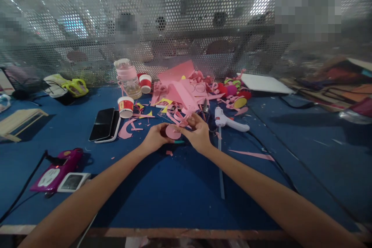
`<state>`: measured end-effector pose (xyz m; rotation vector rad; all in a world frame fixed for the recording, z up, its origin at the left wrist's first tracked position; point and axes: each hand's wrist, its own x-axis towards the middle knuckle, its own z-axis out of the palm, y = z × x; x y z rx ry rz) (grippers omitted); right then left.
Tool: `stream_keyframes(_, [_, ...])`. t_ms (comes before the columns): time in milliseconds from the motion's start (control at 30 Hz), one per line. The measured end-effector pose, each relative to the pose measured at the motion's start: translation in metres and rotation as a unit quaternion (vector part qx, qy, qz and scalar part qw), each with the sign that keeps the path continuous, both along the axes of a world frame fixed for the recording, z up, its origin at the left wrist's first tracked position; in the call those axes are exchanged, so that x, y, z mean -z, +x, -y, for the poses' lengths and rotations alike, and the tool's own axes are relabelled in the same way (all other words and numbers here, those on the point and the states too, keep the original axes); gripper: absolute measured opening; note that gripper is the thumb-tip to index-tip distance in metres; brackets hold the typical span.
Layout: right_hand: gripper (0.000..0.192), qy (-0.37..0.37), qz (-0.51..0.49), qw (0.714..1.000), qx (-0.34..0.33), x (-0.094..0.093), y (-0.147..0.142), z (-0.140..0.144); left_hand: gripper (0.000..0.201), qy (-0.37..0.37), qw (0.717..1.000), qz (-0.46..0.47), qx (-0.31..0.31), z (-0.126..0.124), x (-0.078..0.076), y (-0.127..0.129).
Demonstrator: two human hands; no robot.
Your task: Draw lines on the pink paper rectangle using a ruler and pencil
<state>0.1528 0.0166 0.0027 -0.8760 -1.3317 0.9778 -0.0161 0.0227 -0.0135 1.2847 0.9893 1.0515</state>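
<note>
Blue worktop [180,205] runs up to a perforated metal panel [186,19], with blurred shapes behind it. Pink disc [173,131], foam or card, is at centre, between the person's hands and just above the worktop. Left hand [157,137] is mostly closed, fingers and thumb pinching the disc's left edge. Right hand [197,133] is half closed, thumb at the disc's upper right, fingers beside a looped pink strip [183,119]; can't tell which it grips. Teal sliver [178,142] under the disc, unidentifiable. Risks: the right forearm crosses over the long glue stick [221,178] in the white glue gun [231,121], so a bump could swing the gun; if hot, its nozzle could mark nearby scraps. Squeezing too hard would likely bend the thin disc. Small offcuts look easy to mix up in the pink scrap pile [186,93]. Containers: pink-topped bottle [129,79] has yellowish liquid low down; near paper cup [126,107] stands upright, contents hidden; far paper cup [145,84] likewise. An elbow sweep left could tip the near one towards the smartphone [102,124].
</note>
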Motion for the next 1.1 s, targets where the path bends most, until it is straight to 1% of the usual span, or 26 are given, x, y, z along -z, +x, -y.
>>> stream_keyframes(133, [0.059, 0.008, 0.008, 1.0, 0.0, 0.002, -0.001, -0.002, 0.035, -0.006, 1.0, -0.015, 0.001, -0.001, 0.001, -0.001])
stream_keyframes(233, [0.057, 0.02, 0.025, 0.999, 0.005, 0.003, -0.002, -0.001, 0.031, -0.012, 1.0, -0.017, 0.004, -0.002, 0.001, -0.002])
stream_keyframes(333, [0.054, 0.017, 0.029, 0.999, -0.005, 0.002, -0.002, 0.0, 0.033, -0.021, 1.0, -0.011, 0.006, -0.001, 0.0, -0.001])
stream_keyframes(500, [0.063, -0.006, 0.046, 0.999, 0.018, 0.001, 0.0, 0.0, 0.032, -0.035, 0.999, -0.004, 0.001, 0.001, -0.002, 0.0])
stream_keyframes(567, [0.063, -0.014, 0.044, 0.999, 0.022, 0.0, 0.001, 0.0, 0.033, -0.036, 0.999, -0.007, -0.004, 0.001, -0.002, -0.001])
stream_keyframes(733, [0.056, -0.013, 0.034, 0.999, 0.022, -0.002, 0.003, -0.002, 0.043, -0.037, 0.999, -0.02, -0.008, 0.001, -0.002, 0.001])
stream_keyframes(833, [0.06, -0.03, 0.002, 0.999, 0.03, -0.006, 0.005, -0.004, 0.053, -0.041, 0.999, -0.025, 0.004, 0.003, -0.002, 0.003])
stream_keyframes(900, [0.061, -0.041, -0.008, 0.999, 0.026, -0.009, 0.008, -0.005, 0.054, -0.044, 0.999, -0.024, 0.014, 0.005, -0.002, 0.004])
stream_keyframes(1000, [0.057, -0.035, 0.02, 0.999, 0.03, -0.015, 0.011, -0.007, 0.051, -0.039, 0.999, -0.02, 0.021, 0.006, -0.002, 0.005])
stream_keyframes(1100, [0.054, -0.021, 0.074, 0.996, 0.046, -0.023, 0.017, -0.008, 0.049, -0.031, 0.999, -0.023, 0.027, 0.005, -0.002, 0.007])
